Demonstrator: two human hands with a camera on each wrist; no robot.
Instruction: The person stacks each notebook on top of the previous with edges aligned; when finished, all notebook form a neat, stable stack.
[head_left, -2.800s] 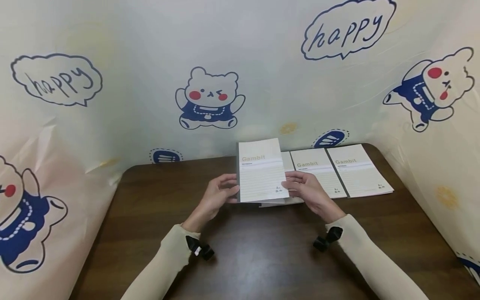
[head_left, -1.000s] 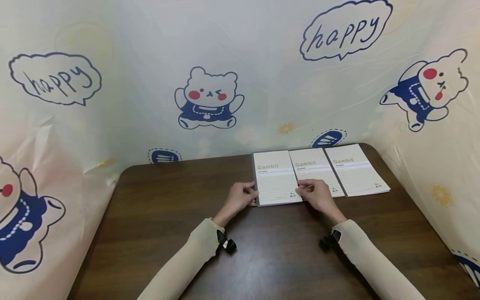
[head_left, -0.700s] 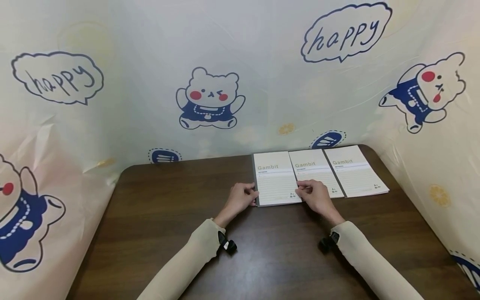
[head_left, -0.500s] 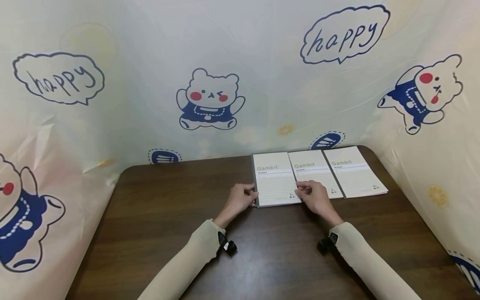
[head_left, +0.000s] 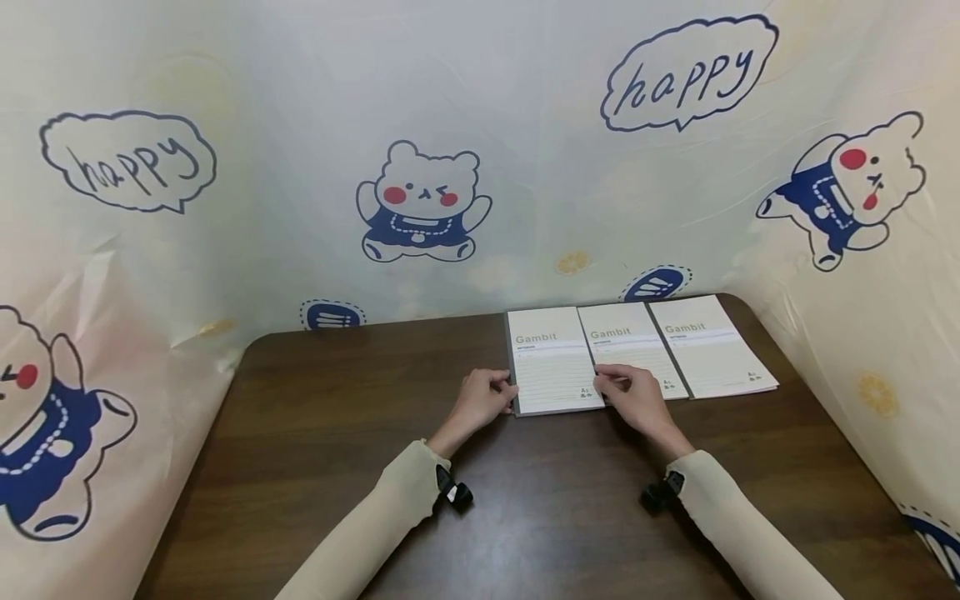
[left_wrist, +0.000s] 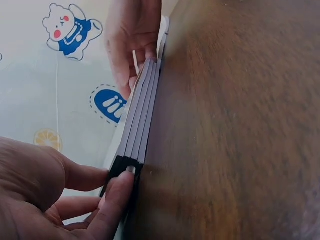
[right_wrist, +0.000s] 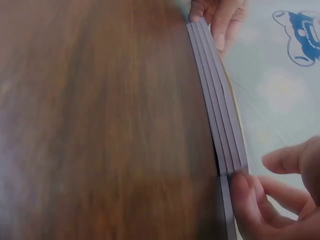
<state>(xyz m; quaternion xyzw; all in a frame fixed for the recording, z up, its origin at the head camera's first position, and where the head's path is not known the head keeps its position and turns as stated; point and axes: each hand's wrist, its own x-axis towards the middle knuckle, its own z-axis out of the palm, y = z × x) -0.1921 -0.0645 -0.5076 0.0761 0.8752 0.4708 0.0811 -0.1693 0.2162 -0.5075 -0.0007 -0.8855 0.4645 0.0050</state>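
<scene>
A stack of white-covered notebooks [head_left: 557,367] with a dark spine and the word Gambit on top lies flat at the back of the table, leftmost in a row. My left hand [head_left: 482,393] holds its spine side near the front corner, and in the left wrist view my left thumb [left_wrist: 119,196] lies against the spine's end. On the opposite side my right hand [head_left: 633,396] grips the stack's right edge. Several layers of pages [right_wrist: 217,100] show along its front edge in the right wrist view. The far fingertips are partly hidden.
To the right lie a middle notebook [head_left: 622,325], partly covered by my right hand, and a right notebook [head_left: 705,350], edge to edge in the row. The brown wooden table [head_left: 360,392] ends behind them at a printed curtain [head_left: 525,167].
Earlier both hands held a notebook raised, left of its current place. It came down rightward onto the stack. Over the last second the hands and notebooks have stayed nearly still.
</scene>
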